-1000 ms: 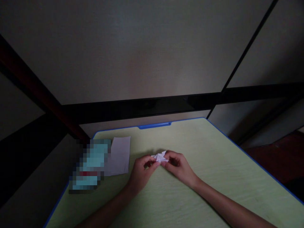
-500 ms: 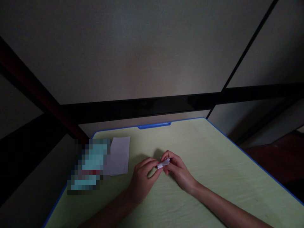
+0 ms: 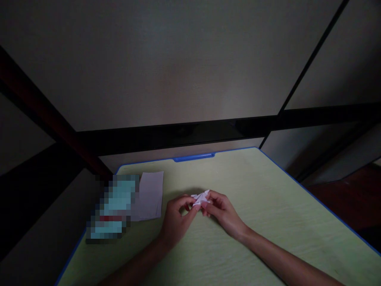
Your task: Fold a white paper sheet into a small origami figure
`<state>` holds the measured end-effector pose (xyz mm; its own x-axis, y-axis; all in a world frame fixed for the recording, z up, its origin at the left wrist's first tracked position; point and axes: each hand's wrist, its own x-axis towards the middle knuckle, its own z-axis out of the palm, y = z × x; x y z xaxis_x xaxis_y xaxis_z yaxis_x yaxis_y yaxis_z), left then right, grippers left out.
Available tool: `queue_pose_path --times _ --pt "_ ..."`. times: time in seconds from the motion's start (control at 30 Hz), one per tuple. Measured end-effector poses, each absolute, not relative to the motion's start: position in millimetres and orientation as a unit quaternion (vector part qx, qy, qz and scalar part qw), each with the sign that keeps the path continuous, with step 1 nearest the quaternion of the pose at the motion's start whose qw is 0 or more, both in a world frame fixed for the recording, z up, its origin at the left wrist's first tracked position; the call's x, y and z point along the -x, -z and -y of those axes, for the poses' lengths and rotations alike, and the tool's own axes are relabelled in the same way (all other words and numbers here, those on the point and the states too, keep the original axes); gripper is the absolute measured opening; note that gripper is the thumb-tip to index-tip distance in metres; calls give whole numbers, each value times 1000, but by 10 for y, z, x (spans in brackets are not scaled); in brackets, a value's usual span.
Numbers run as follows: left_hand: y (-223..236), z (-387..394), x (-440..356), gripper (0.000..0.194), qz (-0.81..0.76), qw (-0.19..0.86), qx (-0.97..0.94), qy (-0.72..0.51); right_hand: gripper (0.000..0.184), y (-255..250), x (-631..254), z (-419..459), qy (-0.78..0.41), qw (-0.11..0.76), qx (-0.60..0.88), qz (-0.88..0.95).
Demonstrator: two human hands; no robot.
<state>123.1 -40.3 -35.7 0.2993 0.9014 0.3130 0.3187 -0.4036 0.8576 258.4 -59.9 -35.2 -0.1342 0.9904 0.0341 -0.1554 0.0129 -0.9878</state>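
A small piece of folded white paper [image 3: 201, 198] is held between both hands, low over the middle of the table. My left hand [image 3: 177, 216] pinches its left side between thumb and fingers. From the other side, my right hand [image 3: 222, 209] grips it with thumb and fingertips. Creased flaps and a pointed upper right corner show on the paper; its underside is hidden by the fingers.
White paper sheets [image 3: 151, 194] lie flat at the left of the pale table [image 3: 268, 206]. A pixelated teal item [image 3: 117, 202] lies beside them, partly overlapping. A blue handle [image 3: 194, 157] sits at the far edge, close to the panelled wall [image 3: 178, 79].
The folded paper has been turned and opened out somewhat, from a narrow strip to a broader, pointed shape. Both hands keep hold, with the fingers shifted slightly.
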Motion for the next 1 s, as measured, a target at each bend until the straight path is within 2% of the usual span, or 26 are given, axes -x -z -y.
queue_pose_path --times 0.63,0.87,1.0 --pt "381 398 -1212 11 -414 489 -664 -385 27 379 -2590 629 -555 486 454 500" --pt "386 358 -1195 15 -400 579 -598 -383 30 349 -2594 609 -575 474 448 494" --pt "356 344 -1207 13 -399 590 -593 -377 32 359 -2600 608 -556 477 457 504"
